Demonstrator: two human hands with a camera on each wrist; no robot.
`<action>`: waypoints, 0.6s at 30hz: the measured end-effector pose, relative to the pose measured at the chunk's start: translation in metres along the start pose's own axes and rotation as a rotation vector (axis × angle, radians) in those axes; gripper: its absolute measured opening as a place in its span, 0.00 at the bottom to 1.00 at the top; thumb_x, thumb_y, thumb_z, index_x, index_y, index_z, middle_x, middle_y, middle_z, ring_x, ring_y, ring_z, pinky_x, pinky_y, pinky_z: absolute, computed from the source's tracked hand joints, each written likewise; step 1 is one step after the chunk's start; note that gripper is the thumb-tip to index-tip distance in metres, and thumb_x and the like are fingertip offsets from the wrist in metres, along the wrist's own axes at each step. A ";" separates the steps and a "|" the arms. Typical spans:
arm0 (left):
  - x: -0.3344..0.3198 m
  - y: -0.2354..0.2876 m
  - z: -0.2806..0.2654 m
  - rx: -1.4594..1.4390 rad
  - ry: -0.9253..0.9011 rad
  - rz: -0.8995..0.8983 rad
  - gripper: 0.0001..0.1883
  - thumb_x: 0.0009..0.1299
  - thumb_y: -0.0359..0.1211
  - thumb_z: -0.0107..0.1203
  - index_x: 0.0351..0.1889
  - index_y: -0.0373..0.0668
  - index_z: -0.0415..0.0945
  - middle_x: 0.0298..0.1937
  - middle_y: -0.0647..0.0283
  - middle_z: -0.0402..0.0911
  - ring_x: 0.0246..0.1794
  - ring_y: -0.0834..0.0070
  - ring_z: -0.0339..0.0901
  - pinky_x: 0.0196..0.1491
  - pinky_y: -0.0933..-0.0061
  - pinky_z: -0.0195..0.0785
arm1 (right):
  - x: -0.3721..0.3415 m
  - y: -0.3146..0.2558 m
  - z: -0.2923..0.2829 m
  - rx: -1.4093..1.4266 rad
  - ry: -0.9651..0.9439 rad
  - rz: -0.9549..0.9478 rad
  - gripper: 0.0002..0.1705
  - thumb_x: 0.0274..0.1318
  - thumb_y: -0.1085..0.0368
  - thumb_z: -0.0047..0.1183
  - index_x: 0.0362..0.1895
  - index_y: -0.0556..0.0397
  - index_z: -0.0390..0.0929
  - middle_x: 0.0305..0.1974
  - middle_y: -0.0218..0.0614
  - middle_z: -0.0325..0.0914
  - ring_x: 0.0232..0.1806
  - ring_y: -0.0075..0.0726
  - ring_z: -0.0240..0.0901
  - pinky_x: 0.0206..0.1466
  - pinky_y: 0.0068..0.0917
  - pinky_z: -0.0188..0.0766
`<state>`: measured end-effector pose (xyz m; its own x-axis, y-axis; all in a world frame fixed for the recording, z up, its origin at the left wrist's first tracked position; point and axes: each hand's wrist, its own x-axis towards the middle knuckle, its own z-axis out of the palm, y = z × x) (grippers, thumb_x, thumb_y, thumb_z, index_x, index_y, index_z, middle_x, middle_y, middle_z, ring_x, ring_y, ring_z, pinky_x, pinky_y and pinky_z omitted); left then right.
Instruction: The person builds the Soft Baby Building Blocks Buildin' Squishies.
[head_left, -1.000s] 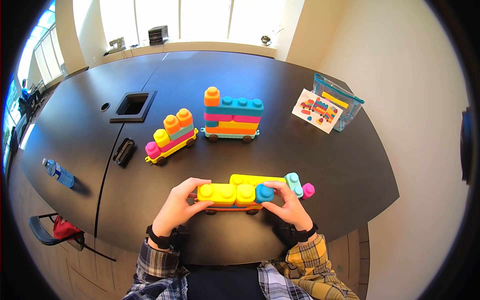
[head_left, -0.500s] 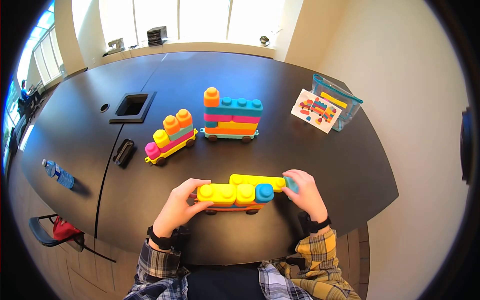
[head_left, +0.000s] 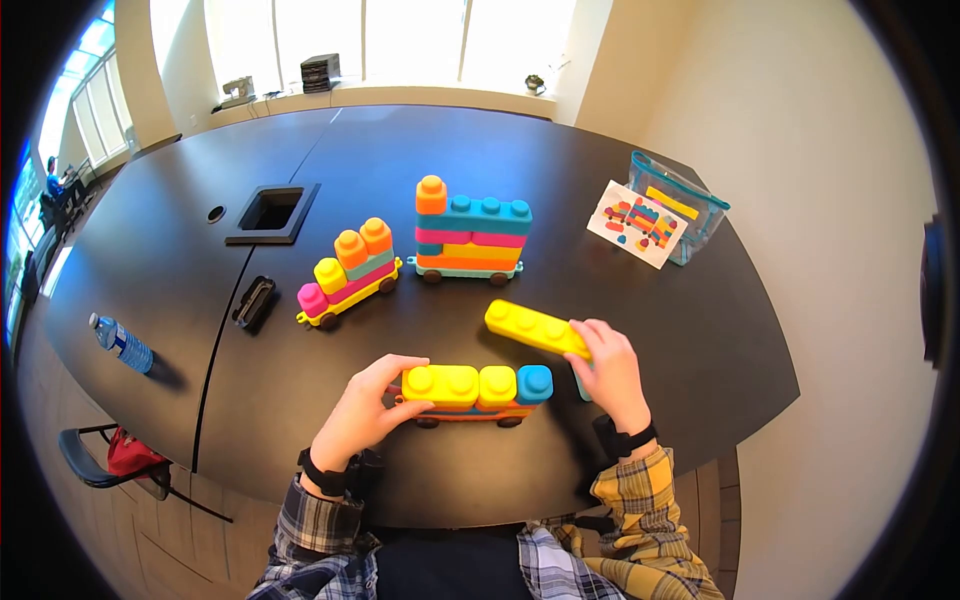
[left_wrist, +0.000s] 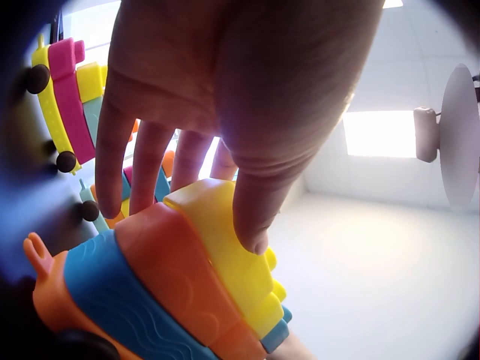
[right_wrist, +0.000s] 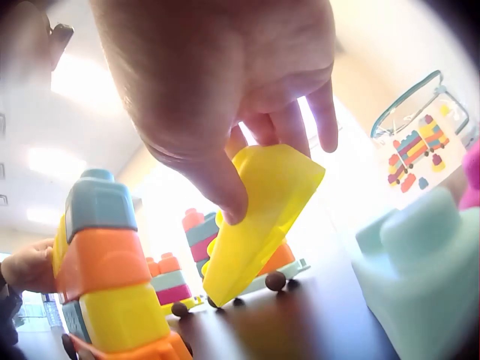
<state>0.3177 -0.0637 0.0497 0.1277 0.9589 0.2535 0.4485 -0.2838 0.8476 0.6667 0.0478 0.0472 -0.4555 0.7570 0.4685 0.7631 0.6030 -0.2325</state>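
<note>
My left hand [head_left: 362, 412] grips the left end of a block wagon [head_left: 480, 408], thumb on the near side and fingers behind. This wagon stands on dark wheels, with yellow blocks and one blue block [head_left: 535, 383] on top and orange and blue layers below. In my right hand [head_left: 614, 375], a long yellow block [head_left: 530, 327] is pinched at its right end. It is tilted beyond the wagon, and the right wrist view shows its underside [right_wrist: 262, 214]. A pale teal block [right_wrist: 412, 262] stands beneath the right hand, mostly hidden in the head view.
Two more block wagons stand farther back, one yellow-based [head_left: 350, 283] and one taller [head_left: 470, 235]. A picture card [head_left: 637, 222] leans on a clear pouch [head_left: 700, 215] at the right. Leftward are a black case [head_left: 254, 302], a water bottle [head_left: 122, 343] and a table cutout [head_left: 272, 210].
My right hand left the wagon's blue block, moved right to the long yellow block, and has lifted and turned it away from beside the wagon. The left hand keeps its grip.
</note>
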 end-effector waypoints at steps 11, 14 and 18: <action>0.002 0.011 -0.012 -0.118 0.240 0.133 0.38 0.69 0.25 0.63 0.79 0.45 0.65 0.73 0.58 0.78 0.63 0.66 0.81 0.59 0.65 0.78 | 0.013 -0.060 -0.034 0.603 -0.049 -0.125 0.26 0.59 0.67 0.68 0.62 0.57 0.81 0.57 0.45 0.81 0.57 0.51 0.80 0.61 0.37 0.76; 0.004 0.014 -0.010 -0.013 0.186 0.170 0.31 0.68 0.22 0.66 0.71 0.44 0.75 0.66 0.56 0.81 0.61 0.64 0.82 0.57 0.67 0.79 | 0.012 -0.059 -0.029 0.620 -0.055 -0.143 0.26 0.59 0.67 0.68 0.62 0.56 0.81 0.57 0.44 0.82 0.57 0.49 0.81 0.62 0.38 0.77; 0.003 0.016 -0.006 -0.009 0.192 0.169 0.28 0.68 0.22 0.64 0.69 0.42 0.78 0.65 0.57 0.82 0.62 0.65 0.82 0.57 0.67 0.79 | 0.012 -0.062 -0.032 0.640 -0.060 -0.157 0.26 0.59 0.67 0.68 0.62 0.54 0.82 0.57 0.43 0.82 0.58 0.48 0.81 0.62 0.38 0.77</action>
<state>0.3198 -0.0655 0.0664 0.0289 0.8796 0.4749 0.4275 -0.4403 0.7895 0.6286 0.0109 0.0944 -0.5775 0.6498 0.4942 0.2707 0.7236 -0.6349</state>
